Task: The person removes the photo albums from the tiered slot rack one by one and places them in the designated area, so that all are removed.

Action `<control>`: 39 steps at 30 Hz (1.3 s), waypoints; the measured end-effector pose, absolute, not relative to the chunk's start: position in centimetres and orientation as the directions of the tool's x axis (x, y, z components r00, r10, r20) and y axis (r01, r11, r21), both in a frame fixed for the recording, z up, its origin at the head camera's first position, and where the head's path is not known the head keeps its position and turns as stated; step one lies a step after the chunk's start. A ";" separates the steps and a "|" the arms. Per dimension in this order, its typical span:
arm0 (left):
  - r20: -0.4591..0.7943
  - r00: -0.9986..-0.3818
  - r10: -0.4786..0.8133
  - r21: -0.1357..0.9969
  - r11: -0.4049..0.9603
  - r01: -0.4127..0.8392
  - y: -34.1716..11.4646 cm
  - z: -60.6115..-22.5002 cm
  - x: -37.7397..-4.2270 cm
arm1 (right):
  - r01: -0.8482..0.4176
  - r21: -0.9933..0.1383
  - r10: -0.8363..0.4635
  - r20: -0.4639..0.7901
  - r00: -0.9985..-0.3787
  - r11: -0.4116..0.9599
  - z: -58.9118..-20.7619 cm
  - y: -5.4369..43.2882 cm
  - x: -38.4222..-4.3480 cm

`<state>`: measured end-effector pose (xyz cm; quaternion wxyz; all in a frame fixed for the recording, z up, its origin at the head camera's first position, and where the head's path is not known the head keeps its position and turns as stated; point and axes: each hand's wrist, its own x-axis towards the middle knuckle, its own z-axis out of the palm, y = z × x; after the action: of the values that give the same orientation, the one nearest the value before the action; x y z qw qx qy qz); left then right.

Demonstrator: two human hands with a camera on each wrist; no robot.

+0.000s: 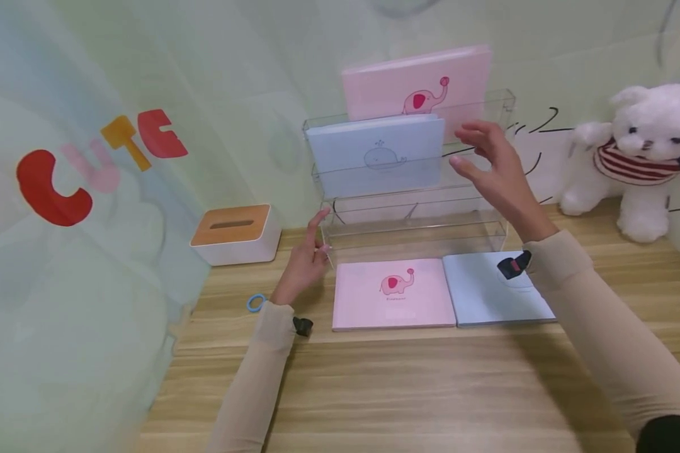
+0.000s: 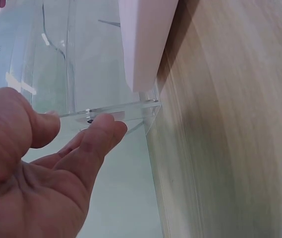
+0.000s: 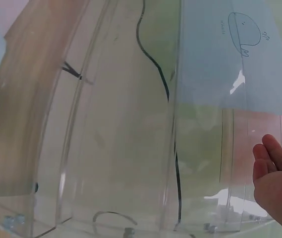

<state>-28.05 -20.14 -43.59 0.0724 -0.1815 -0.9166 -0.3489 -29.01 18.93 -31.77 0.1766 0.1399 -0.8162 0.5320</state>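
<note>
Head view: reads about half done, my call. Split is two up, two down. Up in the clear rack [image 1: 413, 228]: standing blue book [image 1: 376, 154], just left of the right fingers, gap between; standing pink book [image 1: 413, 82] one tier higher, behind the right fingers. Both upright, leaning back slightly, pictures facing out. Can't tell whether either is a single book or several together.

Down on the bench [image 1: 408, 390]: flat pink book [image 1: 395, 308], in front and to the right of the left fingers; flat blue book [image 1: 481, 289], below the right fingers, edge to edge with the pink one, partly hidden by the right cuff. Those two look like what's left, if the rack is where they belong.

Right hand [image 1: 490, 154]: fingers loosely bent, thumb apart, holding nothing, no contact visible with either upright book. Left hand [image 1: 307, 264]: fingers and thumb at the rack's left side panel. Wrist view puts them against its edge; can't tell pinch from plain press. Likely steadying the rack.

Other stuff: tissue box [image 1: 235, 234] left of the left fingers, white teddy [image 1: 643, 151] well right of the right fingers.
</note>
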 end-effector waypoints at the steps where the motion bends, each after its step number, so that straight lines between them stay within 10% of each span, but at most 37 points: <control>1: 0.268 -0.920 0.286 0.609 0.690 0.392 -20.2 -43.6 -28.0 | -0.421 -0.818 -0.045 0.440 -0.897 0.392 -31.6 18.8 -29.2; 39: 0.278 -0.914 0.297 0.619 0.672 0.407 -20.3 -43.6 -27.9 | -0.499 -0.845 -0.200 0.465 -0.863 0.190 -29.5 15.3 -34.5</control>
<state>-27.93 -20.27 -43.58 0.0772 -0.1929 -0.9111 -0.3561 -34.48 15.27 -29.46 0.1263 0.2297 -0.7609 0.5936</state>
